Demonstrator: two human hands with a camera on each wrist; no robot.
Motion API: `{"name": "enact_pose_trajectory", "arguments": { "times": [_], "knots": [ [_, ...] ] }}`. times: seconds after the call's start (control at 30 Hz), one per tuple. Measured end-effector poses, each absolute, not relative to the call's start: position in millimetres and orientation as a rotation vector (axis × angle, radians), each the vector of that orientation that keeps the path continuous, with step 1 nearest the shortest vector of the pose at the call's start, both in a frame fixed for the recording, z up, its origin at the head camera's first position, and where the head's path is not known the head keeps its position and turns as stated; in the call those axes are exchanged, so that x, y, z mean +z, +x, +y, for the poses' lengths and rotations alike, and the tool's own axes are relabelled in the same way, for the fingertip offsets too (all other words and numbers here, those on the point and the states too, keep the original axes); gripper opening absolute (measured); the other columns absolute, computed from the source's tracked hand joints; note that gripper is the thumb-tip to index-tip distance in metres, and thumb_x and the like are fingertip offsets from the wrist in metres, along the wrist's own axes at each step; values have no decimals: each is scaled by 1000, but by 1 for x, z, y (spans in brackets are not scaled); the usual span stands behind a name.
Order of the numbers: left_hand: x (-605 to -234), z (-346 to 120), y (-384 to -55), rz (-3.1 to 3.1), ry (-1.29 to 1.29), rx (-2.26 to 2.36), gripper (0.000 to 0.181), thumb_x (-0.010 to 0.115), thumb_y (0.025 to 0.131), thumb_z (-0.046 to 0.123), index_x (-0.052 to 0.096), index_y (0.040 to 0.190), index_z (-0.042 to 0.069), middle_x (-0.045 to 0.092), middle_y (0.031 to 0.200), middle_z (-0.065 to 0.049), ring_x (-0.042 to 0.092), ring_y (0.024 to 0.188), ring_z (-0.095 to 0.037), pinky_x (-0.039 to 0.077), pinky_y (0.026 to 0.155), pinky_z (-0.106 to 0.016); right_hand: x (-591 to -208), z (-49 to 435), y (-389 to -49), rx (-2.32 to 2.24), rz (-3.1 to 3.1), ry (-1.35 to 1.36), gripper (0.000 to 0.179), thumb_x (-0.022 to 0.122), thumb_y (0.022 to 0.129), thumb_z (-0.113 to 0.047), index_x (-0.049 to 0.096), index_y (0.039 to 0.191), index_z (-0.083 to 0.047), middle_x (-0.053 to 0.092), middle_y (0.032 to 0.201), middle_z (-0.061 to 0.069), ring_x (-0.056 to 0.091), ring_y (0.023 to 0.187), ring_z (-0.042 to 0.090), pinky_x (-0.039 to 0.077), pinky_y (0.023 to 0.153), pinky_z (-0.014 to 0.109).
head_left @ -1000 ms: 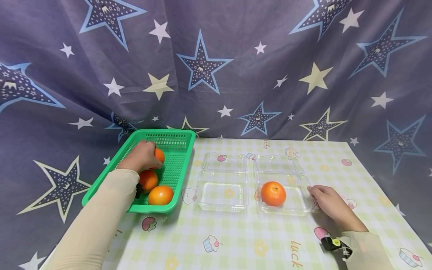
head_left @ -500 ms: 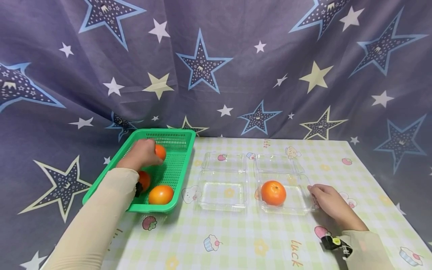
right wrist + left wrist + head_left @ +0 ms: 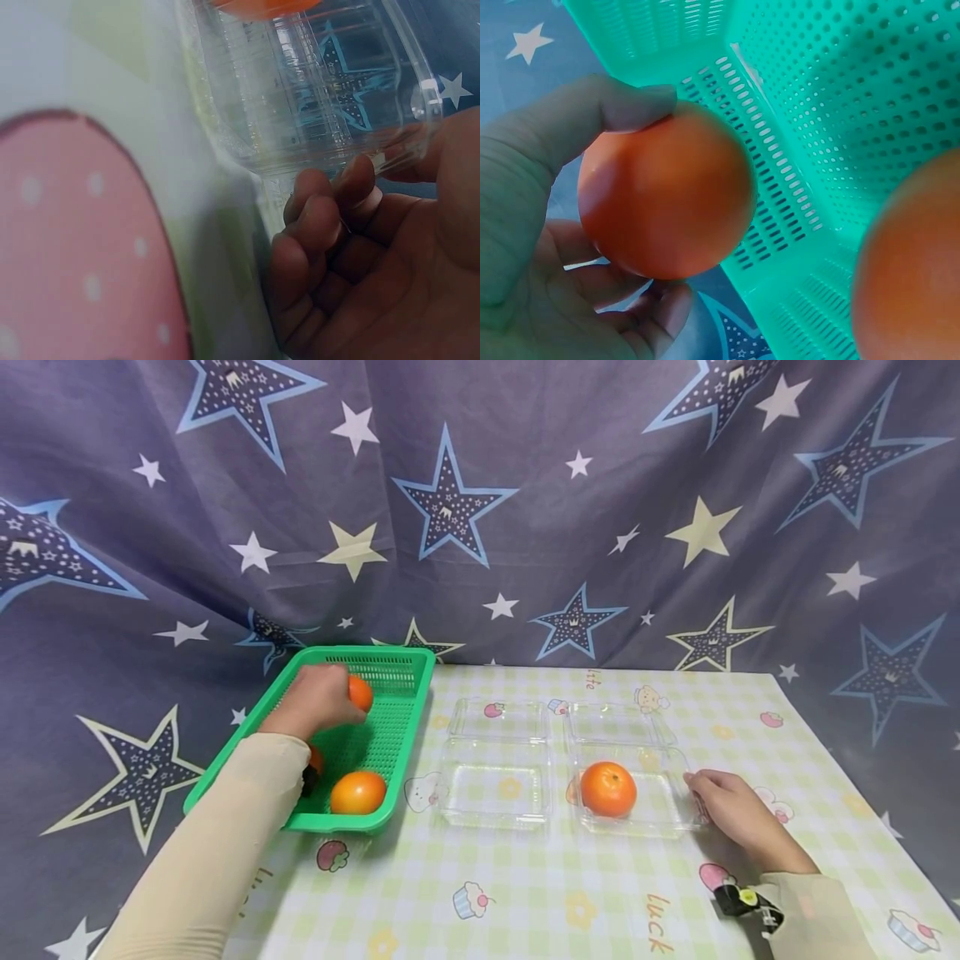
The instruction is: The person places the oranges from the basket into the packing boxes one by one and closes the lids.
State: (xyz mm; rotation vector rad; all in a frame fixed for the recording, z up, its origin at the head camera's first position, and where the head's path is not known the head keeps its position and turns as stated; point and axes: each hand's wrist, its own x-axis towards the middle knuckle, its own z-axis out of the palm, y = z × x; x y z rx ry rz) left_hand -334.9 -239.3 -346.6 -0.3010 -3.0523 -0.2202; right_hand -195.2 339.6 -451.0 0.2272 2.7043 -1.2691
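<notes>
My left hand (image 3: 315, 700) grips a smooth orange-red tomato (image 3: 667, 191) over the far part of the green basket (image 3: 411, 752). In the left wrist view the thumb lies on one side of it and the curled fingers on the other. Two more tomatoes lie in the basket: one near its front (image 3: 358, 792), another partly hidden behind my left wrist. My right hand (image 3: 731, 810) pinches the right rim of a clear plastic clamshell box (image 3: 663, 802), thumb and fingertips at its edge in the right wrist view. One tomato (image 3: 608, 789) sits in the left part of that box.
A second clear clamshell box (image 3: 495, 802), lid folded back, stands between the basket and the held box. Both are on a checked, printed tablecloth (image 3: 525, 893). A star-patterned curtain (image 3: 517, 527) hangs right behind the table.
My left hand has risen slightly with the tomato, away from the tomatoes below. A tomato beneath has shifted left, more of it hidden behind the wrist. My right hand stays put.
</notes>
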Motion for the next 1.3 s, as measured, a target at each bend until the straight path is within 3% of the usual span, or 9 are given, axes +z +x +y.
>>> {"name": "enact_pose_trajectory", "arguments": {
  "times": [0.37,0.67,1.1,1.3],
  "knots": [
    [-341,-231,-332,-3013,-269,-309,58,87,67,29,65,114,2,60,103,-18,54,89,-35,48,73,-46,-451,340,-196,-1272,2706,221,48,38,110,-43,55,88,-4,48,72,2,46,65,19,38,59,34],
    [-332,-224,-327,-3000,-293,-354,55,85,69,26,63,113,2,58,102,-18,55,86,-34,50,70,-44,-449,340,-196,-1288,2715,210,46,39,110,-41,53,86,-4,47,68,2,44,61,19,39,57,34],
    [-319,-211,-314,-2961,-272,-416,77,87,70,28,47,129,-2,59,107,-19,58,87,-34,53,72,-45,-452,338,-194,-1298,2723,214,46,40,110,-40,51,83,-4,46,66,1,44,59,18,39,58,34],
    [-315,-207,-310,-2955,-269,-437,77,87,70,29,46,129,-1,59,107,-18,59,86,-33,53,73,-44,-451,337,-194,-1289,2718,228,45,40,110,-38,53,85,-3,46,67,1,44,61,18,38,58,34]
  ]
}}
